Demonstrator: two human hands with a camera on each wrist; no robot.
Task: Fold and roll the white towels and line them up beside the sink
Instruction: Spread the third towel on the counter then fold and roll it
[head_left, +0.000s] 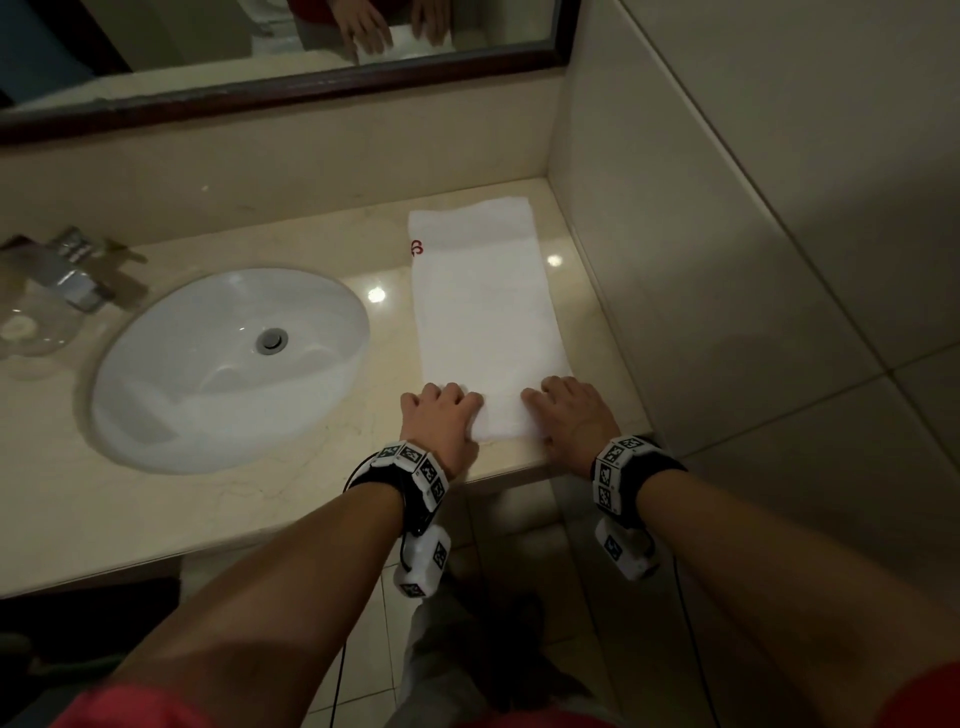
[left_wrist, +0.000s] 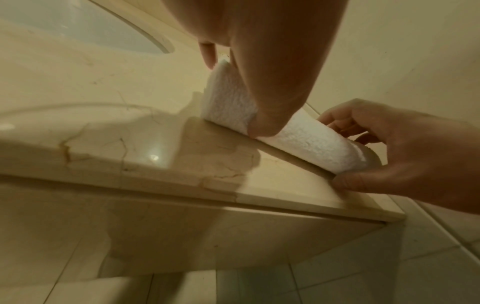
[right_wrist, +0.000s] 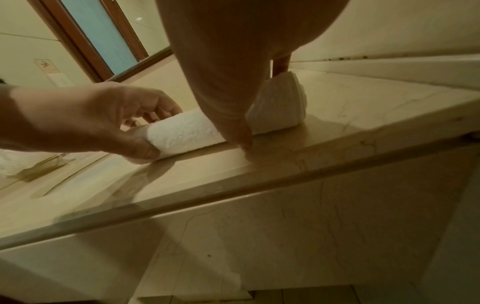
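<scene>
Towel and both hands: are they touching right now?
Touching. In the left wrist view the left hand thumb presses the towel roll and the right hand fingers curl around its end; the right wrist view shows the same grips.

fluffy terry cloth towel, glossy marble counter, smooth ceramic sink

Beige marble counter, dark-framed mirror, tiled wall, dim light.

A bathroom is shown: an oval white sink with a chrome faucet is set into a marble counter left of the hands, a framed mirror is mounted beyond them, and tiled walls stand to their right.
</scene>
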